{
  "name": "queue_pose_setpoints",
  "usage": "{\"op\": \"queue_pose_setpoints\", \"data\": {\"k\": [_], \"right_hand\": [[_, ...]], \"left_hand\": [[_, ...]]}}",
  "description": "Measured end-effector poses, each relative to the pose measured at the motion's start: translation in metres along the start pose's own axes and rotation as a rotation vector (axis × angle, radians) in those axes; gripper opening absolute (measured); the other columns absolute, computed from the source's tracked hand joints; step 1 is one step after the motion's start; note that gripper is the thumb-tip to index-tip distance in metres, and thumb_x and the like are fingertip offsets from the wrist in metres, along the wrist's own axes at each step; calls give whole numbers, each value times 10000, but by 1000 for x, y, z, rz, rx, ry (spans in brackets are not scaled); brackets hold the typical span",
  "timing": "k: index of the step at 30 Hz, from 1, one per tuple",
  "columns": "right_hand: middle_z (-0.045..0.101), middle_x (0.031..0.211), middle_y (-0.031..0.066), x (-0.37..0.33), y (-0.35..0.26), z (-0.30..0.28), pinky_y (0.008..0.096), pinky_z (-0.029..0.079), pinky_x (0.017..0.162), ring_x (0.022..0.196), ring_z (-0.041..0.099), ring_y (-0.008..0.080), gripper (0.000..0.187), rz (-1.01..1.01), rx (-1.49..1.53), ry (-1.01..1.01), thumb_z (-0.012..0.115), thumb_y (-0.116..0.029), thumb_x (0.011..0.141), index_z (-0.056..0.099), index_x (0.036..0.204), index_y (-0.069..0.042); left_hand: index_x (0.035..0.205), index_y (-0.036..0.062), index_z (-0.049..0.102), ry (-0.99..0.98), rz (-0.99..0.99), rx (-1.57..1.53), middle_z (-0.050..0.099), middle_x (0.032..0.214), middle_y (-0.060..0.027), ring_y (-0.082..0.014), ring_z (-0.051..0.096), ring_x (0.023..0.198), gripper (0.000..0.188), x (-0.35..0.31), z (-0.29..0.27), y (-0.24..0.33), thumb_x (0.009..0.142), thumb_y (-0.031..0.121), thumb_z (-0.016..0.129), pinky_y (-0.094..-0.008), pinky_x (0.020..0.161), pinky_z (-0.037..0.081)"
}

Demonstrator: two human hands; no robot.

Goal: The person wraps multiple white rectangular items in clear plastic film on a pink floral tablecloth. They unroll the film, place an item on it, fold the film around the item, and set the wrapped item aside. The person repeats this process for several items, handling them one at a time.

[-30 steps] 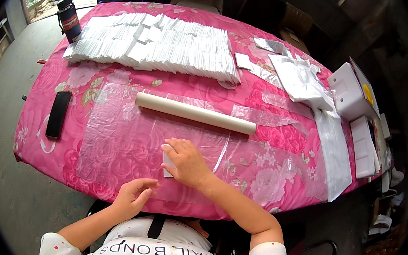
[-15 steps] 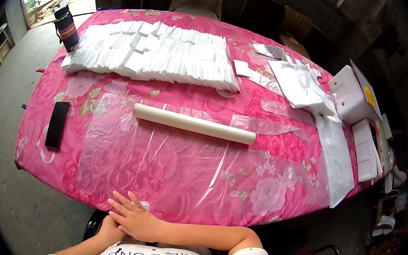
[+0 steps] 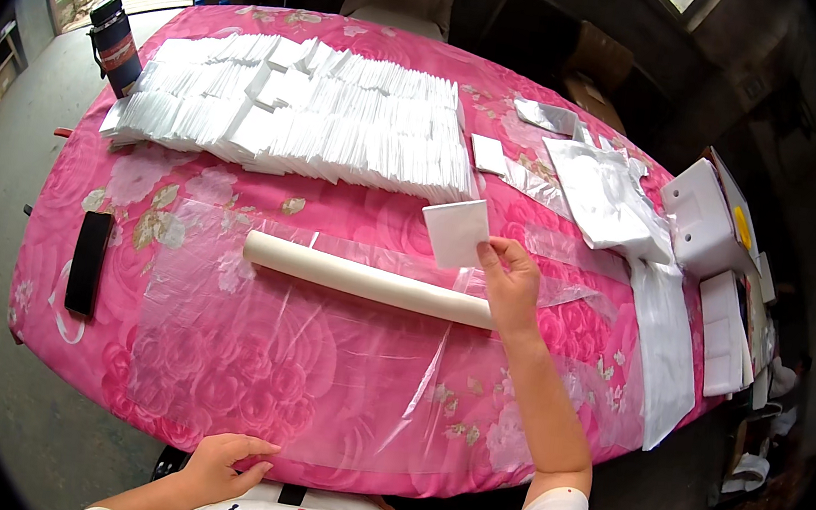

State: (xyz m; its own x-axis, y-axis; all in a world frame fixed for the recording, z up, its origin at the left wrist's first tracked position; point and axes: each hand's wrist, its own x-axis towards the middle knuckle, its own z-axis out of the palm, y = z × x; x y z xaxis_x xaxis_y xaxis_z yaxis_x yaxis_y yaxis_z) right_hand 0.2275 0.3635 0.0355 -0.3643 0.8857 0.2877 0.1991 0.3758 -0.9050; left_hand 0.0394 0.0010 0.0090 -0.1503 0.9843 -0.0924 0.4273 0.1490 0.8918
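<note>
My right hand (image 3: 511,285) reaches over the table and pinches a flat white square packet (image 3: 456,233) between thumb and fingers. It holds the packet by its lower right edge, near the front right of several packed rows of thin white packets (image 3: 361,139). Below the raised packet lies a long cream-coloured rod (image 3: 365,278), slightly tilted, on a clear plastic sheet (image 3: 245,357). My left hand (image 3: 228,466) is at the near table edge with its fingers stretched out and nothing visible in it.
A pink floral cloth (image 3: 128,324) covers the table. A black phone (image 3: 88,264) lies at the left, with a dark flask (image 3: 115,45) behind it. White plastic bags (image 3: 606,192) and a white box (image 3: 700,213) are at the right. Another white packet (image 3: 487,153) lies beside the rows.
My hands have come apart from their place together at the near edge. The right one has moved forward and right, now holding up a white packet; the left stays near the edge.
</note>
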Motion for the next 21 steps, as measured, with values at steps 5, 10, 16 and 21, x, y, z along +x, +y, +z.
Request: {"op": "queue_pose_setpoints", "data": {"k": [5, 10, 16, 21], "right_hand": [[657, 756, 77, 124, 60, -20, 275, 463, 660, 683, 594, 136, 210, 44, -310, 214, 599, -191, 835, 658, 896, 1], [667, 814, 129, 186, 108, -15, 365, 475, 721, 765, 628, 270, 283, 69, -687, 210, 598, -253, 797, 661, 912, -3], [624, 1017, 170, 176, 122, -6, 384, 438, 860, 981, 570, 310, 350, -304, -986, 152, 623, -263, 781, 633, 1028, -16], [595, 1082, 153, 62, 15, -10, 372, 433, 885, 1039, 539, 306, 366, -321, -543, -491, 644, -248, 794, 604, 1071, -11]], "left_hand": [[949, 59, 659, 46, 79, 35, 675, 824, -84, -203, 661, 745, 259, 20, -1, 0, 697, -4, 652, -279, 649, 522], [925, 66, 661, 50, -48, 30, 672, 811, -80, -215, 654, 725, 248, 27, -6, 0, 689, -7, 648, -282, 643, 513], [934, 66, 654, 51, 33, 65, 664, 821, -87, -218, 638, 698, 249, 41, -8, -5, 696, -10, 650, -283, 603, 503], [948, 64, 644, 35, 140, 54, 662, 845, -92, -224, 638, 711, 264, 54, -7, -6, 695, -12, 653, -292, 603, 504]]}}
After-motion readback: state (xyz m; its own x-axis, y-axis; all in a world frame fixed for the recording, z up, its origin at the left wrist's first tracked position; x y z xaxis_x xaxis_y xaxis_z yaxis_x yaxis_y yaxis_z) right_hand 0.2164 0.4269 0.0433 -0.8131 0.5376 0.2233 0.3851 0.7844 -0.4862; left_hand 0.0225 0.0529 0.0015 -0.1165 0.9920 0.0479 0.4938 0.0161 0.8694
